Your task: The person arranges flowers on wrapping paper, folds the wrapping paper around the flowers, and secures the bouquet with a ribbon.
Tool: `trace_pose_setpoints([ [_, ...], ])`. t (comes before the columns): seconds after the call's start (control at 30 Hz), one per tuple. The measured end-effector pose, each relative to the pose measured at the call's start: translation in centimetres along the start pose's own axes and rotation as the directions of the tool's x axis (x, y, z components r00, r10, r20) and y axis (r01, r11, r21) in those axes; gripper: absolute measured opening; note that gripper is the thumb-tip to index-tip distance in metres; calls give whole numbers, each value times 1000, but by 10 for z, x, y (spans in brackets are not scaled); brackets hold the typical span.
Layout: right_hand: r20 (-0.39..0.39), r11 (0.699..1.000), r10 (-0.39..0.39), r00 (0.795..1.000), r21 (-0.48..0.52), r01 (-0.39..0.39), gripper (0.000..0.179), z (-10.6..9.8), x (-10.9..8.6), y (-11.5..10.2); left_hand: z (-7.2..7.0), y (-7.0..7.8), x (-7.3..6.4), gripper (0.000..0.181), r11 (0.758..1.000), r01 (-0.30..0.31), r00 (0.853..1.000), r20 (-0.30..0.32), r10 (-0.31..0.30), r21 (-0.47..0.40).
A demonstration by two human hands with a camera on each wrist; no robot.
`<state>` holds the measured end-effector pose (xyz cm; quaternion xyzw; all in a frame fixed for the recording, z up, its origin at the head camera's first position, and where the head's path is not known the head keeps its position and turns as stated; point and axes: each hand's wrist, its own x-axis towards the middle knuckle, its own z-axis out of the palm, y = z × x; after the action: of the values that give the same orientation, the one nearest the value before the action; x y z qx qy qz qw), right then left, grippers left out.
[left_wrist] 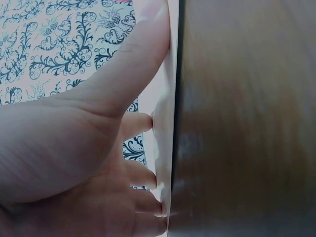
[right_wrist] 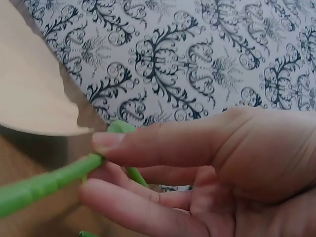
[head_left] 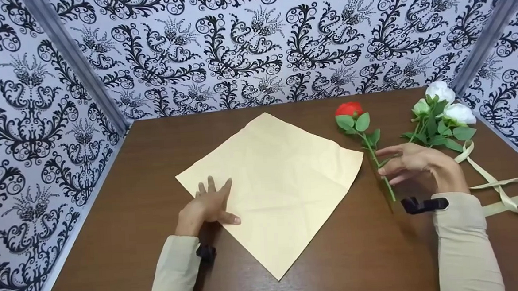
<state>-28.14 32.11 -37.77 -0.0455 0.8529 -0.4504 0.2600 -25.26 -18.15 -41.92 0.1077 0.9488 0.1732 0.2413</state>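
A cream sheet of paper (head_left: 282,171) lies on the brown table, turned so one corner points toward the person. The left hand (head_left: 206,206) rests on its left edge with fingers spread, and the left wrist view shows the thumb (left_wrist: 133,59) and fingertips against the paper. In the right hand (head_left: 413,164) is an artificial red rose (head_left: 349,109), its green stem (right_wrist: 44,187) pinched between thumb and fingers. The flower head points away from the person, and the stem's lower end sticks out below the hand, beside the paper's right corner.
White artificial roses (head_left: 459,113) with green leaves lie at the back right of the table (head_left: 112,224). A cream ribbon (head_left: 510,199) lies loosely looped to the right of the right arm. Patterned black-and-white walls (head_left: 254,52) stand behind and at both sides.
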Motion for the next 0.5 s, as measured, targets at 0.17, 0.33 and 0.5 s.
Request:
trace_pose_setpoints([
  [0.17, 33, 1000, -10, 999, -2, 10, 83, 5, -1, -10, 0, 0, 0, 113, 1000, 1, 1000, 0, -1, 0],
  [0.33, 43, 999, -41, 998, -5, 41, 83, 9, -2, -21, 0, 0, -2, 113, 1000, 4, 1000, -1, -4, -6],
  [0.5, 12, 997, -75, 997, -7, 75, 81, 14, -5, -34, 0, 1, 0, 113, 1000, 6, 1000, 0, -6, -5],
])
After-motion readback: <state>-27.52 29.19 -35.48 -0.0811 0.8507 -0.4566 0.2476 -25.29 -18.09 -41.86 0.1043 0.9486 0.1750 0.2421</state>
